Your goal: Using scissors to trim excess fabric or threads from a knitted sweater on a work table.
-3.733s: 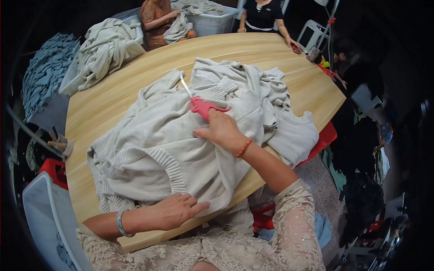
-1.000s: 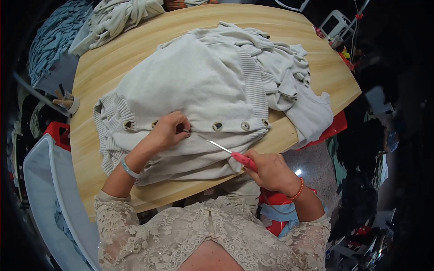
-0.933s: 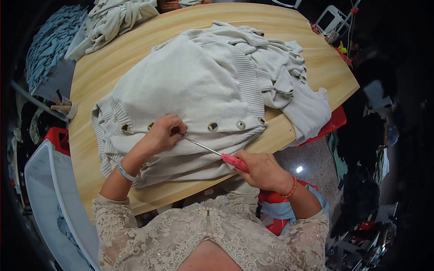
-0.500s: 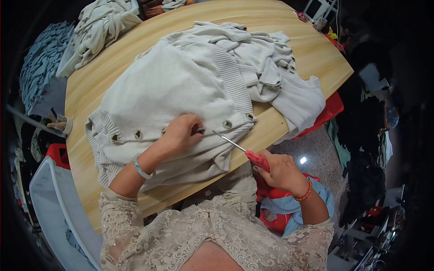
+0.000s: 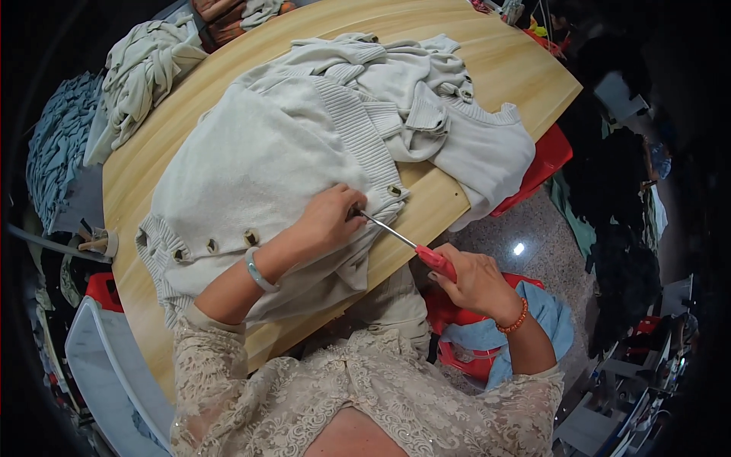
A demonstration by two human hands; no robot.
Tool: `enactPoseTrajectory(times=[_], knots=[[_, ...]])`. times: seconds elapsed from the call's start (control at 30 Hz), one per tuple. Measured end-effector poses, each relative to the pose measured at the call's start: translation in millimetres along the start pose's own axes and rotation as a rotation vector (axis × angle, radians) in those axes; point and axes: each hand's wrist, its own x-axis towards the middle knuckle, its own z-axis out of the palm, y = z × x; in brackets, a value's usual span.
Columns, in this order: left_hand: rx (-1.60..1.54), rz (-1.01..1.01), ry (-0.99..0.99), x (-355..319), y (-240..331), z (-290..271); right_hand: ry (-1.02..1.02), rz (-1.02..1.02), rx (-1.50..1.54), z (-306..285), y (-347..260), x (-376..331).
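Note:
An off-white knitted cardigan (image 5: 251, 160) lies spread over the wooden table, its ribbed hem (image 5: 354, 126) toward the right. Dark buttons with pale surrounds, such as one button (image 5: 251, 238), run along its near edge. My left hand (image 5: 331, 217) has its fingers closed at that edge, pinching the knit; whatever is under the fingertips is hidden. In my right hand (image 5: 476, 282) is a red-handled tool (image 5: 436, 261) with a thin straight metal shaft. Its tip reaches my left fingertips, close to the button (image 5: 394, 191) near the hem.
More off-white knitwear (image 5: 487, 148) lies at the table's (image 5: 533, 65) right, partly hanging over the edge. Piles of beige (image 5: 148, 68) and blue-grey garments (image 5: 61, 145) stand at the far left. A red stool (image 5: 464, 305) with blue cloth is beside me; a white bin (image 5: 114, 365) stands near left.
My left hand has moved right along the buttoned edge, uncovering a button behind it. The tool's tip now meets my left fingertips. The whole view has shifted slightly.

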Motion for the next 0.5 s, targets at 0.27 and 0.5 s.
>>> enactPoseTrajectory(times=[0.27,0.5], knots=[[-0.14,-0.004,-0.196,13,-1,2,-0.127,0.089,-0.025,-3,17,-16],[0.154,0.027,-0.012,77,0,49,0.08,0.165,0.023,-6,43,-20]])
